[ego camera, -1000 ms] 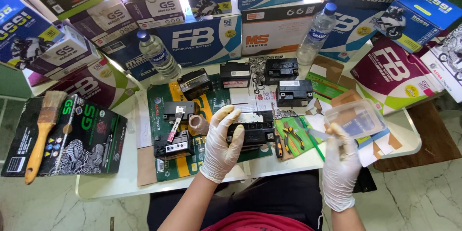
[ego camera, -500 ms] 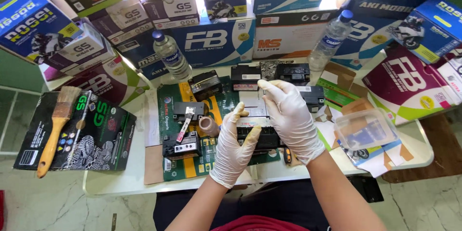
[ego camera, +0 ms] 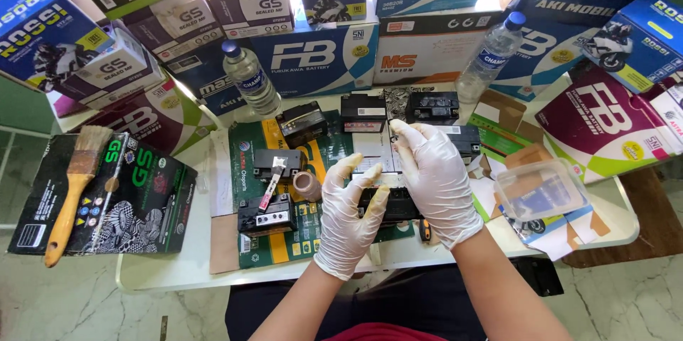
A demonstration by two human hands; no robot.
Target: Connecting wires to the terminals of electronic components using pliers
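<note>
Far left: a paintbrush [ego camera: 71, 195] with a yellow-orange handle lies on a flat black and green carton [ego camera: 135, 199], bristles pointing away from the person.
Left of centre: two small black batteries [ego camera: 267, 214] sit on a green printed sheet [ego camera: 277, 248] on the white counter [ego camera: 171, 270]; a red and white strip lies between them, and a roll of brown tape [ego camera: 307, 184] stands just beside them.
Left bottle: a clear plastic water bottle [ego camera: 249, 79] with a blue cap stands behind the sheet, against the boxes.
Left hand: the left hand [ego camera: 348, 213], in a white glove, is curled over the near left side of a black motorcycle battery [ego camera: 395, 202], fingers spread and touching its top.
Battery: it lies at the front middle of the counter, between the two hands and mostly hidden by them.
Right hand: the right hand [ego camera: 437, 177], also gloved in white, lies over the right side of the same battery; thumb and forefinger pinch something thin and small above its far edge, too small to tell what.
Behind the hands: three more black batteries [ego camera: 363, 110] stand in a row.
Right bottle: a second water bottle [ego camera: 491, 53] leans by the back boxes.
Right: a clear plastic tub [ego camera: 541, 188] sits on papers near the counter's right end.
Back: stacked printed battery boxes [ego camera: 320, 56] ring the counter.
</note>
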